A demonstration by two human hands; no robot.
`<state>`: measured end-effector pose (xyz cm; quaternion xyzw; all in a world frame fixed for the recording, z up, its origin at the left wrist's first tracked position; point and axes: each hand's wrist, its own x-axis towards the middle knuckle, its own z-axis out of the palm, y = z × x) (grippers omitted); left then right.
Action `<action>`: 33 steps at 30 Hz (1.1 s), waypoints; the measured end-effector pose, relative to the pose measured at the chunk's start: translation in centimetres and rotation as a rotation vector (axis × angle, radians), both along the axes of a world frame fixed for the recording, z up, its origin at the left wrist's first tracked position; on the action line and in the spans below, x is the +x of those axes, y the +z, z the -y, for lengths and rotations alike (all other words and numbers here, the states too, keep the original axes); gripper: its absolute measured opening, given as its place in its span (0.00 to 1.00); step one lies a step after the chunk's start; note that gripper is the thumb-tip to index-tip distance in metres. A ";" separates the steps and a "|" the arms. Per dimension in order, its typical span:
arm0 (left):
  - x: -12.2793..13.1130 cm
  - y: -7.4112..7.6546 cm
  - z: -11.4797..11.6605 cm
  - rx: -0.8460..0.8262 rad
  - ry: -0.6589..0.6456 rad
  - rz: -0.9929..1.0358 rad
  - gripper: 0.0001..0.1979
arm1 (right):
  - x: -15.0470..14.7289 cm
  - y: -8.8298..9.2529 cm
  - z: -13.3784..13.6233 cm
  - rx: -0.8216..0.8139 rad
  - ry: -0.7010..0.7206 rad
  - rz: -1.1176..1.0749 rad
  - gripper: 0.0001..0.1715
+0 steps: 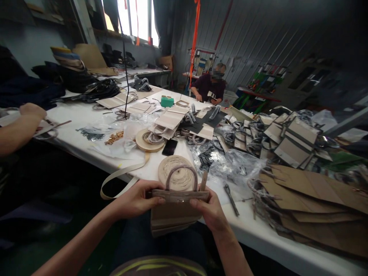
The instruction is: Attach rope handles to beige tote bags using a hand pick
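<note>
Between my two hands is a beige-brown handbag piece (175, 216) with a curved, wrapped handle (181, 168) standing up from its top edge. My left hand (142, 199) pinches the top edge at its left end, thumb on the near side. At the right end, my right hand (211, 209) grips the same edge, its thumb also in front. A short strap end (204, 181) sticks up beside the right fingers. Behind the handle, a large roll of cream tape (165, 166) lies on the white table (129, 165).
Pliers (231, 200) lie to the right, near a stack of brown bag panels (322, 199). A phone (170, 147), another tape roll (146, 141) and gold hardware (114, 138) are further back. A co-worker (211, 86) sits across; another person's hand (33, 111) is at left.
</note>
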<state>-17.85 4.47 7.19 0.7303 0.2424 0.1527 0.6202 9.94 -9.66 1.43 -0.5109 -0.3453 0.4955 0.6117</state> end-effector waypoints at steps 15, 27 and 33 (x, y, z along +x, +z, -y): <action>3.4 -1.4 -1.4 0.121 0.259 -0.033 0.16 | 0.9 -1.3 -2.0 -0.013 -0.098 -0.101 0.43; 10.1 -6.1 -10.5 0.438 0.394 -0.462 0.13 | 3.7 -5.5 -13.6 -0.201 -0.329 0.020 0.38; 10.0 -7.8 -11.4 0.402 0.389 -0.445 0.13 | 4.2 -6.9 -14.4 -0.282 -0.309 0.363 0.32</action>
